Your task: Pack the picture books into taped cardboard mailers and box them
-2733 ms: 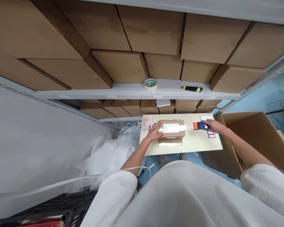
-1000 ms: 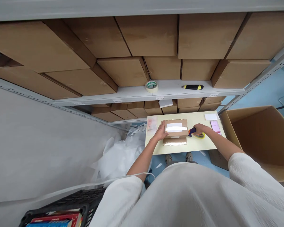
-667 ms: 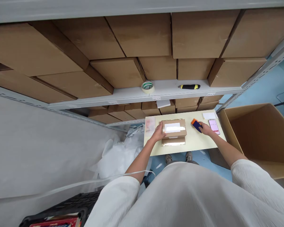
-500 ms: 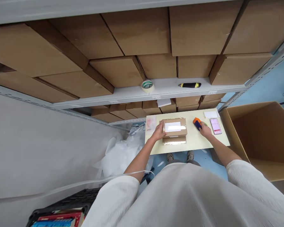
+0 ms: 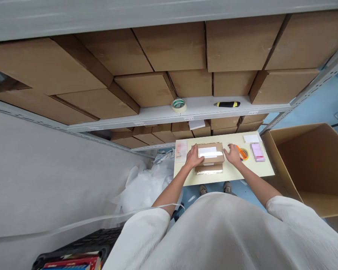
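Observation:
A small taped cardboard box with a white label on top lies on the pale yellow table. My left hand grips its left end, with the thumb over the front edge. Close to the box's right end is my right hand, empty, thumb and fingers apart. Whether its fingertips touch the cardboard I cannot tell. Just right of this hand an orange tape dispenser rests on the table, partly covered by the hand. A taped brown cardboard piece shows along the box's near side.
A phone and a white card lie at the table's right. Shelves behind carry cardboard boxes, a tape roll and a utility knife. A large open carton stands right; white packing material is piled left.
My right hand has let go of the tape dispenser, leaving it on the table, and has moved left to the box's right end. My left hand stays on the box.

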Tool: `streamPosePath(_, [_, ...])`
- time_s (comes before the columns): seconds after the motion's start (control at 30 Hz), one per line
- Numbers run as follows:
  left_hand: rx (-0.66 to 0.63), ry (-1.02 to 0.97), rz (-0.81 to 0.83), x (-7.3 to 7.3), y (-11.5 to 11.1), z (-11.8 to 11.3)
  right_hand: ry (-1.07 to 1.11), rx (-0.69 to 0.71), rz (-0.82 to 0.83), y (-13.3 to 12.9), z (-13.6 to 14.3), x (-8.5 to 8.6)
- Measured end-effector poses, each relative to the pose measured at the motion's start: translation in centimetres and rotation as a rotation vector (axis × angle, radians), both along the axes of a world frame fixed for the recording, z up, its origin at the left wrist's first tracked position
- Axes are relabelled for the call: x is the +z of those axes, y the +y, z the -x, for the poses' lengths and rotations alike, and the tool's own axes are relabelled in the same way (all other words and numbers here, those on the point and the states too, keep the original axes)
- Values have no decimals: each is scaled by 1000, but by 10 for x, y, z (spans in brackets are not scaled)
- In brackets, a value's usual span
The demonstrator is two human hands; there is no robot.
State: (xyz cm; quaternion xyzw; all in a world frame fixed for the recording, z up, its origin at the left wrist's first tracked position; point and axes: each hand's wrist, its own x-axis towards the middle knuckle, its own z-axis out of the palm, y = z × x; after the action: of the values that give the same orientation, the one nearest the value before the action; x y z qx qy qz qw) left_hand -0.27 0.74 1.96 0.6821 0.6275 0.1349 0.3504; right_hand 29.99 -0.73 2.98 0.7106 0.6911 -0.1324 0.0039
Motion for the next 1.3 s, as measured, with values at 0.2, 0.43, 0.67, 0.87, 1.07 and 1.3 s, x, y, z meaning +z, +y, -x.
streamPosePath(0.2, [262,9,-22,-9,11,-27,-56,-18,161,23,65,21])
streamPosePath(0.43, [214,-28,-46,-6,7,-8,19,-56,148,16,51,25])
streamPosePath(0.67, [288,-77,-244,43,11,-12,111,-80,-150,11,48,47])
streamPosePath(0.87, [360,-67,-321,54,3,-20,178,-81,-268,-4,44,42])
streamPosePath(1.07, [291,1,-155,13,-31,-17,268,-98,-92,-38,34,7])
streamPosePath(1.3, [252,131,30,-4,-11,-9,392,-178,2,-15,20,-14])
